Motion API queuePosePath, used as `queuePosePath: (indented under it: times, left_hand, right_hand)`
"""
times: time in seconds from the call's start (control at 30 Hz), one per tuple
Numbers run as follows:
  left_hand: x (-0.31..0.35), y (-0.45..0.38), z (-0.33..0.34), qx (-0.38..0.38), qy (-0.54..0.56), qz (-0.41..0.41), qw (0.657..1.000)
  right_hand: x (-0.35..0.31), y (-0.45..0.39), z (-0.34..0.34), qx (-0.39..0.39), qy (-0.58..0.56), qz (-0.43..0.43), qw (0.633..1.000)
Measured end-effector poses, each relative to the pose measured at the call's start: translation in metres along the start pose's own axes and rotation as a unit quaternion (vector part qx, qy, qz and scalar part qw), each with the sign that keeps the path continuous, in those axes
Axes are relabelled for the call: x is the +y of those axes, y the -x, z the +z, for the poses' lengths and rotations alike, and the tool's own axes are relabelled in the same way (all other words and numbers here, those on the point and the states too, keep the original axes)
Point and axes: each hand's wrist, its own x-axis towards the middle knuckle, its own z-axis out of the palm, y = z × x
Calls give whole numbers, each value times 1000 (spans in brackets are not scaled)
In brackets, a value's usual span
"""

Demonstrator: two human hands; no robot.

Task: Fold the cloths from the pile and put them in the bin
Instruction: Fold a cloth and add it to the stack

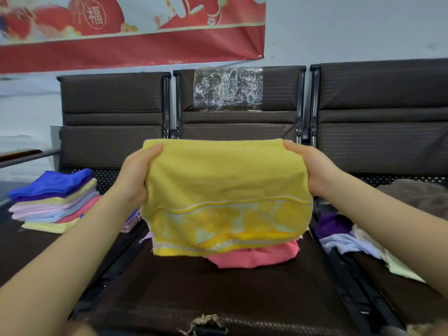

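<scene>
A row of three dark brown seats (232, 282) fills most of the view; the outer two are cut off by the frame edges, and the near edge of the middle seat is blurred, with some frayed material there that is hard to make out. No bin shows anywhere in view. On the wall above, a red banner (131, 44) is cut off at the top and left, its print smeared. A patch of crinkled clear plastic (228, 88) is stuck to the middle backrest.

The yellow towel (225, 190), folded over, is held up above the middle seat and hides most of what lies behind it; only a corner of a pink cloth (254, 257) shows under its lower edge. The left hand (135, 175) grips the towel's left side, thumb on the front, the other fingers hidden behind the fabric. The right hand (312, 166) grips the right side the same way.

On the left seat sits a stack of folded cloths (53, 202). On the right seat, loose cloths (346, 238) lie in a heap, partly hidden by the right forearm.
</scene>
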Motion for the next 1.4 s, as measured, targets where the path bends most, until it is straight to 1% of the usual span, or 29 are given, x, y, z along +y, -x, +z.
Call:
queuePosePath:
  times: [0.1, 0.13, 0.2, 0.23, 0.3, 0.37, 0.43, 0.5, 0.57, 0.63, 0.67, 0.7, 0.73, 0.77, 0.8, 0.87, 0.93, 0.97, 1.0, 1.03, 1.1, 1.17, 1.2, 1.23, 1.27, 1.33, 1.4]
  left_hand:
    - [8, 18, -1, -20, 20, -13, 1000]
    - [6, 22, -1, -31, 15, -27, 999]
    - [-3, 30, -4, -53, -7, -81, 995]
    - [-11, 34, -4, -67, -29, -116, 991]
    - [-36, 41, -6, -86, -86, -198, 973]
    - [-71, 46, -14, -108, -161, -249, 949]
    - [-107, 50, -23, -147, -245, -276, 918]
    - [-137, 45, -32, -172, -295, -319, 884]
    - [-152, 41, -32, -163, -333, -345, 862]
    - [-157, 34, -25, -145, -363, -344, 854]
    - [-158, 26, -22, -130, -383, -340, 849]
    - [-160, 17, -18, -111, -405, -330, 845]
    - [-160, 11, -15, -88, -422, -317, 845]
    - [-163, 0, -13, -61, -426, -311, 848]
    - [-163, -6, -12, -36, -419, -304, 855]
    - [-166, -21, -10, -19, -410, -291, 864]
    - [-170, -31, -11, -22, -398, -290, 870]
    - [-172, -34, -13, -23, -379, -306, 873]
    - [-174, -34, -14, -24, -359, -322, 876]
    - [-180, -39, -18, -28, -342, -336, 877]
    - [-188, -43, -22, -36, -310, -367, 877]
    - [-193, -43, -23, -79, -297, -396, 866]
    - [-193, -44, -24, -105, -288, -406, 861]
    - [-192, -43, -23, -127, -273, -403, 864]
    - [-189, -43, -21, -140, -246, -393, 875]
    - [-181, -46, -19, -133, -209, -335, 909]
    - [-161, -45, -18, -102, -251, -245, 931]
  right_hand:
    - [-10, 11, 2, -12, -8, -24, 1000]
    - [-12, 13, -1, -13, -6, -24, 1000]
    - [-11, 16, -10, -10, 12, -6, 1000]
    - [-7, 15, -17, -3, 31, 14, 999]
    - [10, 17, -33, 20, 102, 90, 990]
    - [35, 21, -54, 34, 190, 179, 965]
    - [63, 22, -77, 57, 302, 240, 921]
    - [85, 19, -94, 66, 433, 257, 862]
    - [98, 12, -101, 37, 551, 281, 785]
    - [103, 4, -100, -9, 610, 327, 722]
    - [105, -2, -98, -30, 648, 326, 688]
    - [107, -11, -97, -45, 697, 300, 650]
    - [108, -15, -93, -55, 742, 246, 621]
    - [110, -23, -86, -56, 767, 184, 612]
    - [113, -32, -80, -49, 769, 119, 626]
    - [123, -49, -63, -25, 718, 14, 695]
    - [135, -65, -40, -14, 648, -24, 761]
    - [143, -72, -29, -12, 625, -21, 780]
    - [150, -78, -18, -16, 612, -12, 791]
    - [158, -87, -7, -23, 614, 2, 789]
    - [172, -99, 5, -31, 641, 42, 766]
    - [185, -108, 5, -51, 668, 59, 740]
    - [189, -112, 4, -54, 669, 47, 740]
    - [189, -113, 2, -53, 659, 35, 750]
    - [187, -113, 0, -50, 627, 26, 777]
    - [176, -110, 1, -34, 515, 31, 856]
    - [159, -103, 4, -23, 371, 35, 928]
